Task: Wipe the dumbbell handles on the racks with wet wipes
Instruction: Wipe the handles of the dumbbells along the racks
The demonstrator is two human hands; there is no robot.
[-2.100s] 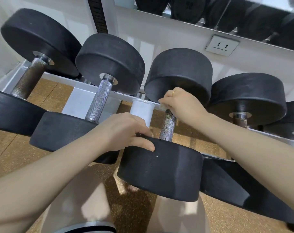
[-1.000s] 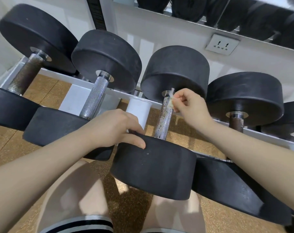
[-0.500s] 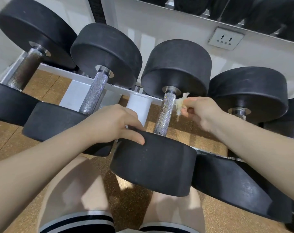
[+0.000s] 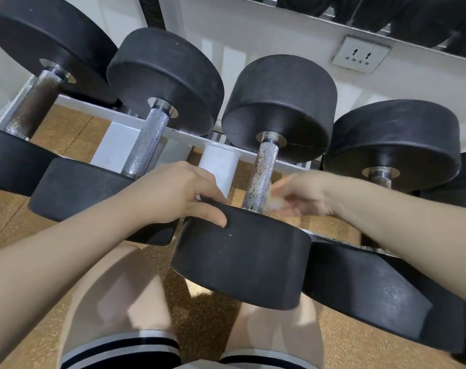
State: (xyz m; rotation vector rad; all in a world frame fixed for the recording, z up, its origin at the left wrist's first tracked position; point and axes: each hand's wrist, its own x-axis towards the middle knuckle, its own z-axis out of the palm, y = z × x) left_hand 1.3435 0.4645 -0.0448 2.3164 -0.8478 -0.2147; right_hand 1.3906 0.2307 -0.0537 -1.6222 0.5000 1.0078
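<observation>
Several black dumbbells lie side by side on a white rack [image 4: 112, 106]. The middle dumbbell has a rust-speckled knurled handle [image 4: 261, 174] and a near head [image 4: 239, 262]. My left hand [image 4: 170, 193] rests on top of that near head, thumb over its edge. My right hand [image 4: 301, 195], blurred, pinches a small crumpled wet wipe [image 4: 275, 203] just right of the handle's lower end, close to it or touching. A cleaner silver handle [image 4: 146, 145] is to the left, a dark rusty handle [image 4: 34, 105] further left, and another handle [image 4: 381, 177] to the right.
A white plastic post [image 4: 219, 166] of the rack stands between the two middle handles. A wall socket [image 4: 359, 55] sits on the white wall behind. Cork-coloured floor [image 4: 66, 129] shows under the rack. My knees and striped shorts [image 4: 120, 350] are below.
My right hand left the top of the middle handle and slid down along its right side with the wipe to the lower end. My left hand stayed on the near head.
</observation>
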